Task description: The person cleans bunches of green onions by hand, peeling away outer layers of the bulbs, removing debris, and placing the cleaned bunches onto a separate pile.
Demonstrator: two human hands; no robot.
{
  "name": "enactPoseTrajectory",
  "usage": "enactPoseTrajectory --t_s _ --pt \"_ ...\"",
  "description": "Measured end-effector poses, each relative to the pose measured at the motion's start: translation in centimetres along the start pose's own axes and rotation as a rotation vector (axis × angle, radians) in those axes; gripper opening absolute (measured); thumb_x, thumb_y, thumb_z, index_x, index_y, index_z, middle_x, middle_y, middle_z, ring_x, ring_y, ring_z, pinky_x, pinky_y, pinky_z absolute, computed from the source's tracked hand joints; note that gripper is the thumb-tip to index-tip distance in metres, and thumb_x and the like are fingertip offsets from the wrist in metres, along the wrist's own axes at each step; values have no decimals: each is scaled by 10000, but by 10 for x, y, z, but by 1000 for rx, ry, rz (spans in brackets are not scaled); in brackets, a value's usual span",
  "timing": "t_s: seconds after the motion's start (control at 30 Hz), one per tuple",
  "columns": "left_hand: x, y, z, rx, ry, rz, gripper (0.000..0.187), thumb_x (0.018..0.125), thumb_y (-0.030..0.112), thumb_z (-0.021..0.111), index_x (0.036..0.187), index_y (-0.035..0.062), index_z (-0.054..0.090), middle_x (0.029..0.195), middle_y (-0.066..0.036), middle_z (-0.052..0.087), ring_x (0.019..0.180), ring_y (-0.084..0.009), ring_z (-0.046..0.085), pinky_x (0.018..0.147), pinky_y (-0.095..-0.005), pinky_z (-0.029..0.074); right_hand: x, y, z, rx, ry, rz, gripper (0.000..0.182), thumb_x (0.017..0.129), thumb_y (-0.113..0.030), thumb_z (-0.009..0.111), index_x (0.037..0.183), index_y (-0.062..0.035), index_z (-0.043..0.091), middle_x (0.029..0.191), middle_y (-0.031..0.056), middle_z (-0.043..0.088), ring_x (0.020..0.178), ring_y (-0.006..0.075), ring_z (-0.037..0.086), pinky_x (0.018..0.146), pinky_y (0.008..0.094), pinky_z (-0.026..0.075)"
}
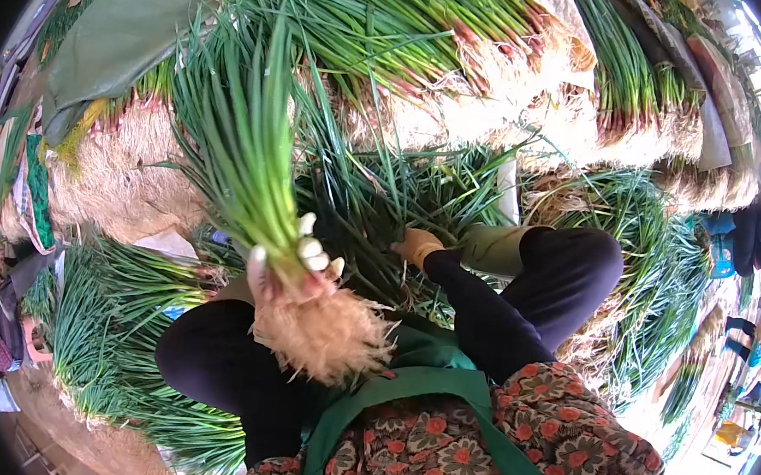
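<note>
My left hand (308, 254), with whitish covered fingertips, is closed around a thick bunch of green onions (262, 169). The bunch is raised in front of me, green leaves pointing up and away, its bushy pale roots (324, 334) hanging toward my lap. My right hand (420, 246), in a tan covering below a dark sleeve, reaches down between my knees into loose green onion leaves (365, 203). Its fingers look drawn together; the leaves partly hide them, and what they hold cannot be made out.
Long stacks of green onions (375, 24) lie ahead, roots facing me. More piles lie at left (112, 321) and right (646, 265). A grey-green sheet (124, 34) covers part of the left stack. Other people (757, 231) are at the far right.
</note>
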State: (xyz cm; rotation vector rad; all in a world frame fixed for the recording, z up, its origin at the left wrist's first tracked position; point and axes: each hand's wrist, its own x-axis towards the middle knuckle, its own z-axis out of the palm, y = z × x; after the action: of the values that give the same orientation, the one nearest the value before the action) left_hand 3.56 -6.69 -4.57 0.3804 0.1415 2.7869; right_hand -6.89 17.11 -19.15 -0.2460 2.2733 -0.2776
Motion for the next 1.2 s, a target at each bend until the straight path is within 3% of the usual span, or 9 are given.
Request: enactPoseTrajectory --t_s 0.07,0.17,0.27,0.4,0.6,0.73,0.97,1.07,1.2 --pt "-3 16 19 -7 -21 -16 585 821 312 683 1287 103 397 927 34 557 887 -125 541 1156 -476 59 4 8 2 25 125 -104 452 860 -406 587 1036 9 622 940 255 636 908 407 604 795 462 470" --pt "-10 19 23 -40 65 120 590 804 290 710 1277 109 406 902 37 540 871 -121 533 1157 -482 59 4 3 -19 335 485 -156 390 865 -385 578 986 -19 636 924 221 647 859 394 620 741 456 476" --pt "-12 16 -6 29 71 84 663 872 426 609 1388 119 328 1049 -4 558 1026 -152 527 1147 -449 108 20 -38 -23 956 348 -243 407 851 -392 592 1015 -20 619 910 220 646 878 378 622 745 452 474" --pt "0 -8 9 115 413 132 619 911 424 527 1339 8 366 1118 -104 581 1046 -233 568 1049 -454 341 32 -91 -34 34 395 -255 452 827 -413 620 1095 -50 592 962 204 646 927 360 624 782 427 491" --pt "15 -17 27 176 642 180 647 890 392 534 1343 -32 352 1189 -173 555 1034 -286 581 1001 -458 409 14 -90 -109 417 392 -401 341 868 -330 602 1032 -36 658 832 149 650 744 249 616 683 341 480" --pt "14 -16 17 397 596 33 656 906 386 500 1360 -56 329 1242 -235 517 1050 -332 579 1006 -488 407 -44 -95 -140 953 -319 -516 297 901 -334 588 1006 -70 675 692 -39 524 606 67 460 560 222 373" --pt "15 -27 27 174 553 229 508 881 361 541 1219 -2 432 1077 -136 544 1017 -268 535 971 -450 416 -2 -90 -90 1016 197 -415 260 957 -258 486 968 -39 625 688 21 598 524 82 470 484 243 399" --pt "16 -29 35 27 396 298 539 894 415 530 1246 21 422 1086 -106 533 1008 -219 529 996 -414 390 55 -75 -81 576 609 -592 322 908 -266 546 1129 -33 574 863 106 644 734 219 588 696 341 485" --pt "17 -25 32 25 385 254 641 897 432 524 1342 22 314 1089 -100 536 1008 -211 535 1026 -418 380 70 -104 -77 241 448 -285 531 843 -464 603 1073 12 553 991 241 634 962 394 604 823 431 472"
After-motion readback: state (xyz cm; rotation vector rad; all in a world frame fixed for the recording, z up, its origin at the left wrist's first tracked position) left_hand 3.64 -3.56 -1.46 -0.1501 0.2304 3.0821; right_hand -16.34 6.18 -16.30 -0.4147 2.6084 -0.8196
